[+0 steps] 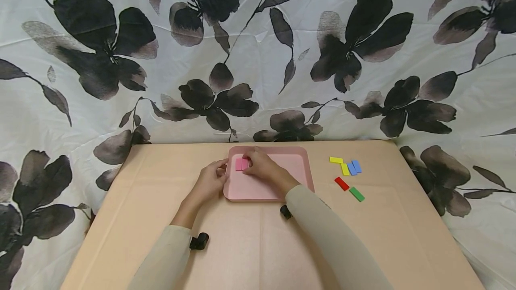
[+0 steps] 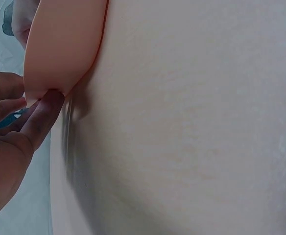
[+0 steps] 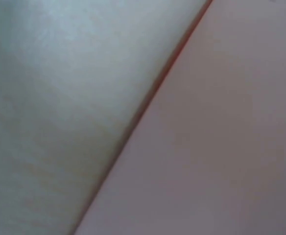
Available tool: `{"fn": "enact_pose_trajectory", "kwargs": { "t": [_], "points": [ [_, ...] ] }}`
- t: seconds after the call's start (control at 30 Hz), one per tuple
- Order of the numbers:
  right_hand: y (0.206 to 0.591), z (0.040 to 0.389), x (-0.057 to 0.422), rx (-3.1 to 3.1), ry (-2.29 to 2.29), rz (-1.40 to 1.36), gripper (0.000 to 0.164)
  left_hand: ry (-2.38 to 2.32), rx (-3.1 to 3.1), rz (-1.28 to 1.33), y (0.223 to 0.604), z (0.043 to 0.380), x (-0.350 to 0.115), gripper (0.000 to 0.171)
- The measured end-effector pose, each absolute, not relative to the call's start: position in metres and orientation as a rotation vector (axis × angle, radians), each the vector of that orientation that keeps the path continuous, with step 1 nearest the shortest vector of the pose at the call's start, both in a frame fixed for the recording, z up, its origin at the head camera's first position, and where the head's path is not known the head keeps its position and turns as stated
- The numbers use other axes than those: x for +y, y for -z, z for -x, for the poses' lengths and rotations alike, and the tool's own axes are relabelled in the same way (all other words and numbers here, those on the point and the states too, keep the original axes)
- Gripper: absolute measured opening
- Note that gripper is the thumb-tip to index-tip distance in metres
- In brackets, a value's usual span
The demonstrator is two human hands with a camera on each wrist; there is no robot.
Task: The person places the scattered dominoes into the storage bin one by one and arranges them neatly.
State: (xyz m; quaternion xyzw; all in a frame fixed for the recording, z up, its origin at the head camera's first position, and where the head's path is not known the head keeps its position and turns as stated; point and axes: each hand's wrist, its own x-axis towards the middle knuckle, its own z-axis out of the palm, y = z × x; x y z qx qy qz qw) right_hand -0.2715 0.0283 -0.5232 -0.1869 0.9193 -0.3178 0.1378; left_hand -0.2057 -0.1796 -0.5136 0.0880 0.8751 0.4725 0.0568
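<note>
A shallow pink tray (image 1: 294, 160) lies near the far edge of the table. At its left rim my left hand (image 1: 210, 179) pinches the edge; in the left wrist view the thumb (image 2: 45, 115) presses the outer side of the tray corner (image 2: 67, 44). My right hand (image 1: 264, 169) reaches over the tray and pinches a small bright pink block (image 1: 244, 164) between its fingertips. Right beside that block, a second pink block (image 1: 238, 164) sits at the tray's left inside. The right wrist view shows only the tray (image 3: 206, 147) and table, with no fingers.
On the table (image 1: 258, 245), to the right of the tray, lie loose blocks: two yellow (image 1: 336, 159), two blue (image 1: 356, 166), one red (image 1: 341, 183) and one green (image 1: 356, 194). Behind the table hangs a floral cloth (image 1: 258, 57).
</note>
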Motion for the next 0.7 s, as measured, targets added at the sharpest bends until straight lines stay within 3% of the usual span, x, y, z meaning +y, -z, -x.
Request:
{"fn": "enact_pose_trajectory", "kwargs": {
  "t": [0.7],
  "points": [
    [0.5235,0.2716,0.0284,2.652,0.938,0.545,0.034,-1.436,2.648,-0.275,0.5158,0.2065,-0.1808,0.055]
  ]
}}
